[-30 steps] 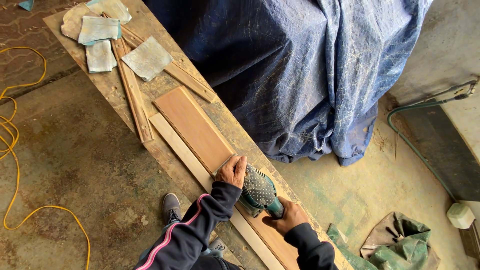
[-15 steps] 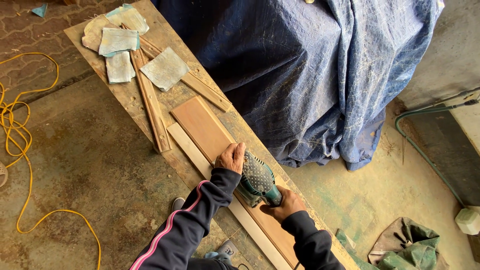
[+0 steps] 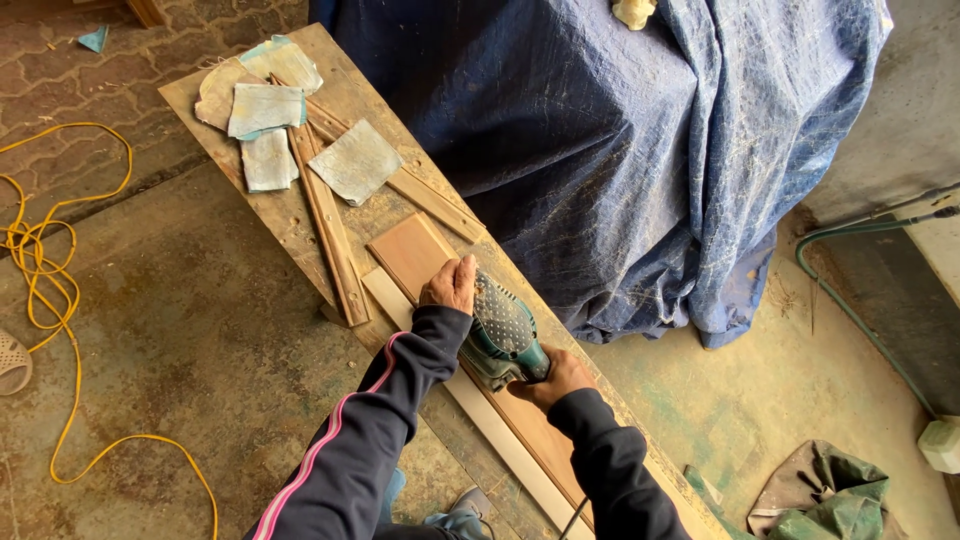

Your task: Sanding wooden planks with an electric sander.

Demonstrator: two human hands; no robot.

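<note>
On the worktop [image 3: 300, 215], both hands grip the green sander [image 3: 500, 335]: left hand [image 3: 449, 284] closed over its front, right hand [image 3: 556, 378] around its rear handle. Advisable: keep it flat along the brown wood panel [image 3: 410, 255].

a long worn wooden bench [image 3: 290, 215] carries a reddish-brown board [image 3: 412, 255], a pale strip [image 3: 480, 415] beside it, thin wooden slats [image 3: 335, 245] and several used sandpaper sheets [image 3: 355, 162] at its far end
</note>
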